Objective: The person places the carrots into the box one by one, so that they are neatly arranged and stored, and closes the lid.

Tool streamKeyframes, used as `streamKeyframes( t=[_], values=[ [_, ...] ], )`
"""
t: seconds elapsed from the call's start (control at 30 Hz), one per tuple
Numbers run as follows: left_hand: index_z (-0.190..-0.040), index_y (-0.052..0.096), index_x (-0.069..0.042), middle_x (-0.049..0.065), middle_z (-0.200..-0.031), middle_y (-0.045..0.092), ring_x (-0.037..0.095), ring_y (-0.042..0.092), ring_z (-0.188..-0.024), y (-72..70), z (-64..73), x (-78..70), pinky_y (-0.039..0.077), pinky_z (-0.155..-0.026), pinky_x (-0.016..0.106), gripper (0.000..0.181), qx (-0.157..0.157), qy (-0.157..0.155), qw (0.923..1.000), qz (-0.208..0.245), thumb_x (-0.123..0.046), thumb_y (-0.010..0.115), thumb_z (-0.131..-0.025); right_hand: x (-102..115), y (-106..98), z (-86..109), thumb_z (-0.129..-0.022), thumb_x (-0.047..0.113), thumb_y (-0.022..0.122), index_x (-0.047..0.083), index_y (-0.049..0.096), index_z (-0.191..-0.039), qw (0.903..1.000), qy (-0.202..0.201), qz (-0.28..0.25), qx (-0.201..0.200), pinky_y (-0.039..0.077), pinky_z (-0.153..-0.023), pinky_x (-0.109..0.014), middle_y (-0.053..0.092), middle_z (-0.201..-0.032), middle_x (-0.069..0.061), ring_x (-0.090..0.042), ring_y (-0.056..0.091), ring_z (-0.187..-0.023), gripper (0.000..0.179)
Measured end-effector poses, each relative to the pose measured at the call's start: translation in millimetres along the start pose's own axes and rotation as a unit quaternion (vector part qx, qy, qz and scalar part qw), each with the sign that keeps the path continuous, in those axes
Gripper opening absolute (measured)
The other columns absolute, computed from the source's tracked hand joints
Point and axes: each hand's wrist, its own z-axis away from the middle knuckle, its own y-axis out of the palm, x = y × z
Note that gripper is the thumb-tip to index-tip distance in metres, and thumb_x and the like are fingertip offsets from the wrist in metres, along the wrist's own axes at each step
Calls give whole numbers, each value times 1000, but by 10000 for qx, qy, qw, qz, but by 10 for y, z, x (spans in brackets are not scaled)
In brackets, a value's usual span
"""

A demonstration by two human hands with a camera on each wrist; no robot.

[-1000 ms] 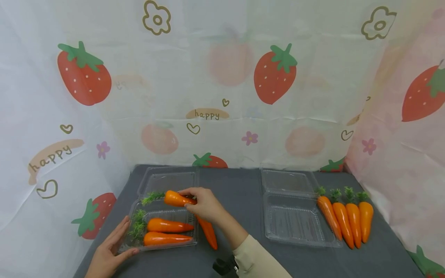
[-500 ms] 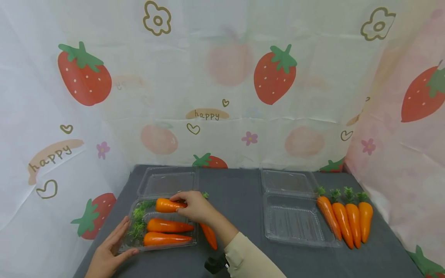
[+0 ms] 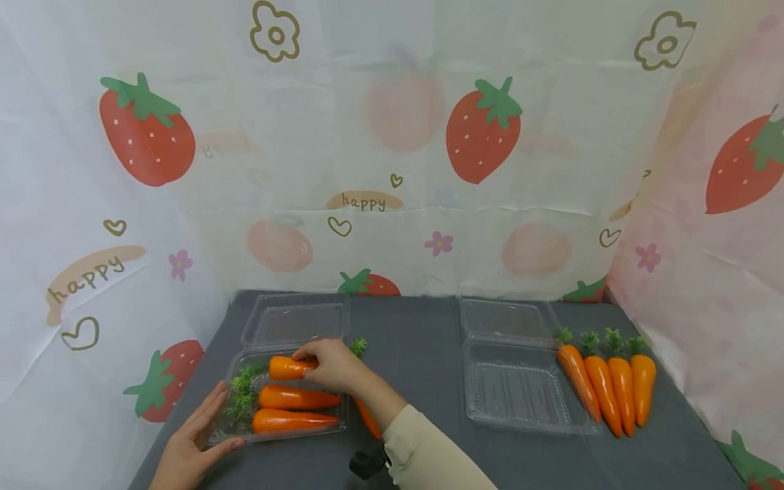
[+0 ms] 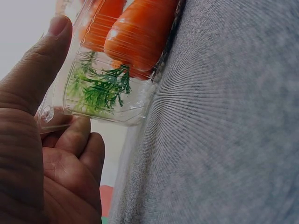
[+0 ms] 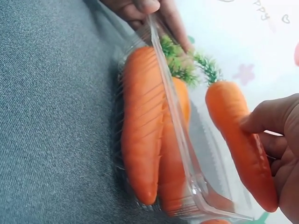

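Observation:
In the head view my right hand [image 3: 335, 366] pinches an orange carrot [image 3: 285, 368] with a green leafy top between thumb and fingers, over the back of the left clear plastic container [image 3: 333, 430]. Two more carrots lie in it side by side, a rear one [image 3: 294, 397] and a front one [image 3: 290, 421], tops to the left. The right wrist view shows the held carrot [image 5: 240, 135] raised above the container's rim [image 5: 175, 107]. My left hand [image 3: 191, 446] rests against the container's front left corner, fingers straight along its side, thumb [image 4: 49, 60] at the near edge.
Beside the left container, partly behind my right arm, lies another carrot [image 3: 367, 417]. A second open clear container [image 3: 520, 418] stands on the right, with several carrots [image 3: 621, 388] overlapping its right edge. Both lids, such as the left one [image 3: 297, 323], lean back towards the printed curtain.
My right hand has moved the carrot left and slightly towards me, from above the container's back edge to beside the two carrots. The left hand has stayed in place.

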Motion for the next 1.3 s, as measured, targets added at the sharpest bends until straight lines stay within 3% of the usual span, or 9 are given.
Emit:
streamKeyframes(
  t=[0.23,0.57,0.8,1.3],
  values=[
    [-160,35,-9,23,-167,25,-26,27,-134,-1,-4,-20,37,-101,-1,92,34,-88,9999,43,-16,85,-83,-21,65,-42,-97,8,68,21,72,-129,9998,182,76,-28,52,-67,-17,71,-119,7,0,59,-85,35],
    [-160,34,-8,22,-167,24,-24,27,-136,5,-4,-4,37,-103,-1,92,56,73,9999,97,-12,84,-84,-40,139,-101,-95,10,71,23,73,-129,9988,285,406,-37,52,-71,-17,72,-118,8,-1,62,-92,36],
    [-160,34,-8,21,-168,24,-24,26,-137,0,-2,9,37,-103,0,92,56,55,9999,94,-13,85,-84,-54,194,-162,-94,9,72,23,73,-127,9987,289,409,-46,52,-68,-17,73,-114,9,-1,62,-88,36],
    [-160,34,-6,22,-167,24,-24,27,-136,0,15,-26,37,-103,0,91,66,49,9999,72,-12,84,-84,-66,288,-186,-96,10,70,25,74,-126,9974,511,477,-149,53,-69,-17,72,-120,10,-2,64,-95,34]
  ],
)
